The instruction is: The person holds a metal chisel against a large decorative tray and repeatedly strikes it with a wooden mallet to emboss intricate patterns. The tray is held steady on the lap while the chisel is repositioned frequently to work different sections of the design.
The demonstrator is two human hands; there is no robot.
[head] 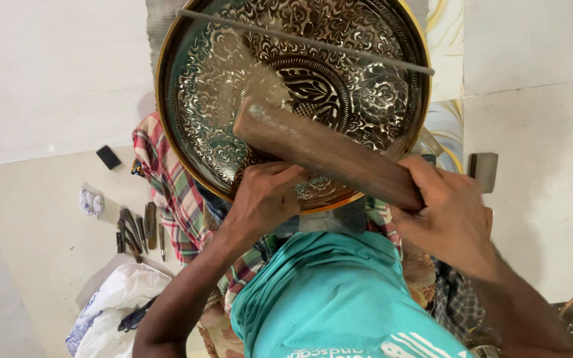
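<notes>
A large round engraved metal plate fills the upper centre, a thin metal rod lying across it at twelve o'clock. The right hand is clamped around a wooden block resting on the plate towards four o'clock. The left hand, fingers curled together, presses the rim at six o'clock, while small hand tools lie on the floor at eight o'clock.

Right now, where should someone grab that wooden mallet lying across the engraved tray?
Probably at the lower right end of the wooden mallet, coming from the right side. The block is long and slanted, and its upper left end lies over the engraved tray. The right hand already wraps that near end.
</notes>
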